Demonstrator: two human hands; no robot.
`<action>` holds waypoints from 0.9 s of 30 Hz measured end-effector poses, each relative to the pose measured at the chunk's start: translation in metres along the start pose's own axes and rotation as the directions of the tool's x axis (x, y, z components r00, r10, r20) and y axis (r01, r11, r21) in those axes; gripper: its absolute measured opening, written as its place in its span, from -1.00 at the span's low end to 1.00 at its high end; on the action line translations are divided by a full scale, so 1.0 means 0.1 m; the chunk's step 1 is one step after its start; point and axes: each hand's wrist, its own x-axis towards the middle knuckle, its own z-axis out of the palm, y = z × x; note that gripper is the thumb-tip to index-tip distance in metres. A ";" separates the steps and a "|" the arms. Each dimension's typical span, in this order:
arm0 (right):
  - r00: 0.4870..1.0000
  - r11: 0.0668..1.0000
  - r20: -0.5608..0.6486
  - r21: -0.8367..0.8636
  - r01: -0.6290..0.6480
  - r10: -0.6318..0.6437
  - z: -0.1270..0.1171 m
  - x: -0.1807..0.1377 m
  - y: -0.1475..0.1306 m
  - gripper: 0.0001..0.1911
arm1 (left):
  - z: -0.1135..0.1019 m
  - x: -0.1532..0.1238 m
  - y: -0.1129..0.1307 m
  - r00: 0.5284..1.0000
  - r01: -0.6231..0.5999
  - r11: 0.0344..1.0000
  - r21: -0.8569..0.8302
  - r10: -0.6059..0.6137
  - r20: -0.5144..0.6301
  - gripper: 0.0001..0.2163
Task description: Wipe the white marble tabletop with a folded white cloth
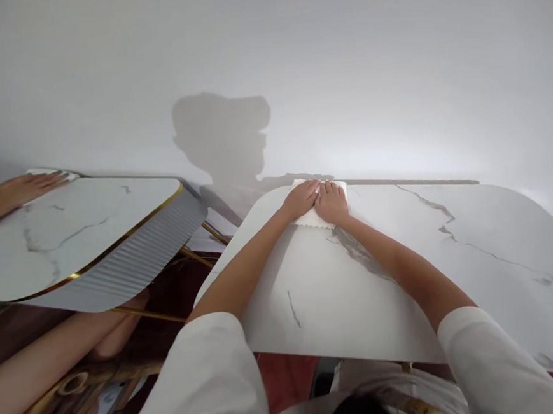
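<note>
A white cloth (316,219) with a scalloped front edge lies on a white, grey-veined tabletop (281,264), close to the wall. My left hand (303,198) rests on the cloth's left part, fingers extended and lying flat. Beside it, my right hand (332,202) presses on the right part of the same cloth, its fingers flat and pointing towards the wall. The two hands touch or nearly touch at the fingers. Both palms are hidden from above, and so is the cloth beneath them.
On the left, another person's hand (30,188) lies on a white cloth (70,176) on a second marbled table (81,228) with gold trim and a ribbed side. The wall (367,85) stands behind both tables. Wooden chair parts (99,380) show at lower left.
</note>
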 end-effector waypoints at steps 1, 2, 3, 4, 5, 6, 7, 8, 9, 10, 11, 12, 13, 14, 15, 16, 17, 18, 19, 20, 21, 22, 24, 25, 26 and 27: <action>1.000 1.000 0.006 -0.009 -0.002 0.002 -0.02 -0.09 -0.04 -0.41 | -0.02 -0.08 0.04 1.000 0.002 1.000 0.003 -0.002 0.010 -0.55; 1.000 1.000 0.014 -0.013 -0.001 0.001 -0.03 -0.18 -0.08 -0.40 | -0.04 -0.16 0.08 1.000 0.007 1.000 0.009 -0.007 0.020 -0.55; 1.000 1.000 0.023 -0.013 0.002 -0.002 -0.05 -0.28 -0.13 -0.40 | -0.07 -0.25 0.13 0.999 0.013 1.000 0.017 -0.013 0.031 -0.54; 0.999 1.000 0.033 -0.010 0.007 -0.007 -0.07 -0.38 -0.17 -0.40 | -0.10 -0.35 0.18 0.999 0.019 1.000 0.024 -0.020 0.042 -0.54; 0.999 1.000 0.041 -0.007 0.016 -0.016 -0.09 -0.49 -0.22 -0.39 | -0.14 -0.46 0.24 0.998 0.027 0.999 0.030 -0.028 0.050 -0.53; 0.999 1.000 0.045 -0.004 0.031 -0.030 -0.11 -0.59 -0.27 -0.39 | -0.18 -0.58 0.30 0.998 0.036 0.999 0.035 -0.038 0.054 -0.53; 0.998 0.999 0.047 -0.001 0.048 -0.048 -0.13 -0.70 -0.32 -0.39 | -0.21 -0.71 0.36 0.997 0.047 0.998 0.040 -0.049 0.056 -0.53; 0.997 0.998 0.047 0.001 0.065 -0.065 -0.14 -0.82 -0.38 -0.39 | -0.25 -0.84 0.42 0.997 0.058 0.997 0.046 -0.060 0.057 -0.52; 0.995 0.997 0.048 0.003 0.082 -0.082 -0.17 -0.93 -0.44 -0.39 | -0.28 -0.97 0.48 0.996 0.067 0.996 0.053 -0.070 0.056 -0.52; 0.994 0.995 0.050 0.007 0.097 -0.098 -0.19 -1.05 -0.49 -0.38 | -0.30 -1.11 0.53 0.996 0.075 0.995 0.062 -0.078 0.052 -0.52; 0.992 0.994 0.055 0.014 0.110 -0.111 -0.21 -1.17 -0.54 -0.38 | -0.32 -1.24 0.59 0.995 0.080 0.994 0.071 -0.084 0.048 -0.52; 0.990 0.992 0.062 0.024 0.123 -0.124 -0.24 -1.29 -0.59 -0.38 | -0.34 -1.37 0.65 0.995 0.085 0.993 0.081 -0.088 0.044 -0.51; 0.987 0.990 0.070 0.035 0.139 -0.141 -0.27 -1.41 -0.63 -0.38 | -0.36 -1.50 0.71 0.995 0.089 0.992 0.091 -0.093 0.039 -0.51; 0.984 0.986 0.076 0.048 0.159 -0.162 -0.30 -1.52 -0.66 -0.38 | -0.37 -1.61 0.78 0.995 0.095 0.990 0.101 -0.099 0.033 -0.50; 0.979 0.982 0.083 0.061 0.180 -0.185 -0.34 -1.63 -0.68 -0.38 | -0.38 -1.71 0.85 0.994 0.102 0.989 0.111 -0.106 0.027 -0.50; 0.974 0.977 0.090 0.074 0.201 -0.207 -0.37 -1.73 -0.69 -0.38 | -0.39 -1.80 0.93 0.993 0.111 0.987 0.119 -0.115 0.022 -0.50; 0.969 0.972 0.098 0.085 0.220 -0.228 -0.40 -1.81 -0.69 -0.38 | -0.40 -1.87 1.01 0.992 0.122 0.985 0.125 -0.125 0.020 -0.50; 0.964 0.968 0.106 0.093 0.235 -0.244 -0.43 -1.90 -0.68 -0.38 | -0.41 -1.93 1.10 0.990 0.134 0.983 0.128 -0.138 0.017 -0.50; 0.960 0.965 0.114 0.100 0.243 -0.254 -0.46 -1.97 -0.66 -0.38 | -0.42 -1.99 1.19 0.989 0.147 0.981 0.130 -0.150 0.015 -0.50; 0.958 0.963 0.120 0.106 0.249 -0.261 -0.49 -2.05 -0.63 -0.38 | -0.42 -2.03 1.28 0.987 0.159 0.979 0.130 -0.162 0.013 -0.50; 0.955 0.961 0.125 0.111 0.254 -0.267 -0.52 -2.12 -0.60 -0.38 | -0.42 -2.07 1.38 0.985 0.170 0.977 0.129 -0.173 0.010 -0.50; 0.953 0.959 0.130 0.114 0.259 -0.273 -0.55 -2.20 -0.56 -0.38 | -0.42 -2.10 1.49 0.983 0.182 0.975 0.127 -0.184 0.004 -0.50; 0.949 0.957 0.140 0.119 0.266 -0.281 -0.61 -2.35 -0.48 -0.39 | -0.41 -2.14 1.69 0.980 0.199 0.973 0.121 -0.199 -0.012 -0.50; 0.947 0.956 0.146 0.120 0.269 -0.285 -0.64 -2.42 -0.43 -0.39 | -0.40 -2.15 1.78 0.980 0.200 0.973 0.116 -0.199 -0.019 -0.50; 0.947 0.956 0.150 0.119 0.270 -0.286 -0.67 -2.48 -0.38 -0.39 | -0.39 -2.15 1.86 0.980 0.197 0.974 0.112 -0.195 -0.024 -0.51; 0.947 0.957 0.154 0.117 0.266 -0.282 -0.69 -2.52 -0.33 -0.40 | -0.38 -2.14 1.93 0.982 0.191 0.976 0.107 -0.190 -0.027 -0.51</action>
